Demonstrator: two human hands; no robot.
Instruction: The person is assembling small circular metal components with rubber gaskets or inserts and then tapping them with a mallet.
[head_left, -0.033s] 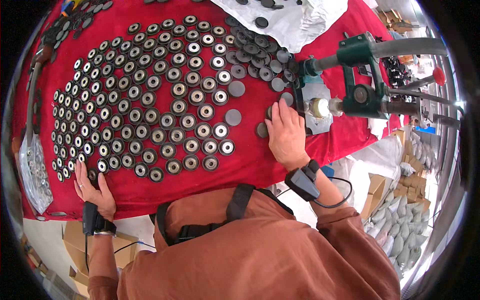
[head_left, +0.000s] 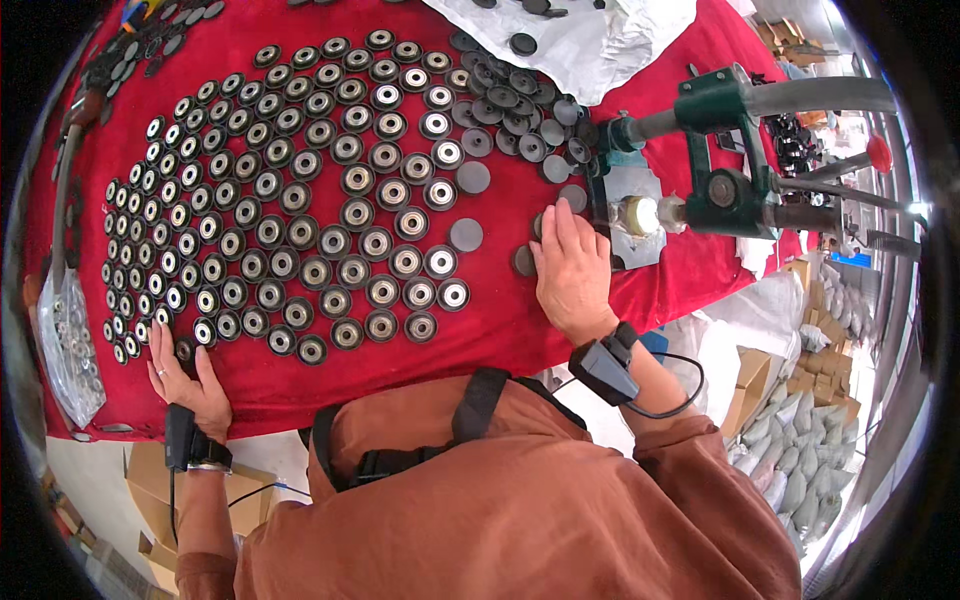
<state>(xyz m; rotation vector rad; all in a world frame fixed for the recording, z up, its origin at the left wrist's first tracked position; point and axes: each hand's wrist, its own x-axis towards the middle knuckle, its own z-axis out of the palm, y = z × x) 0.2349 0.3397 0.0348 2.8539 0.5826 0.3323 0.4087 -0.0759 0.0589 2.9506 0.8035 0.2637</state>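
Rows of round black parts with metal bearings in their centres (head_left: 357, 213) cover much of the red cloth. At the lower left edge of these rows, my left hand (head_left: 190, 385) lies with thumb and fingers apart. One bearing part (head_left: 184, 350) sits between its thumb and fingers, not visibly gripped. My right hand (head_left: 573, 280) rests flat on the cloth, fingers stretched toward a few loose black discs (head_left: 524, 261), just left of a green hand press (head_left: 722, 190). A bright light shines at the press's working spot. Whatever lies under my palms is hidden.
Plain black caps (head_left: 502, 97) are heaped beyond my right hand, beside a white sheet (head_left: 590, 50). A clear bag of small metal parts (head_left: 70, 345) lies at the left edge. The press's red-knobbed lever (head_left: 878, 152) sticks out to the right. Cardboard boxes (head_left: 150, 485) stand below the table.
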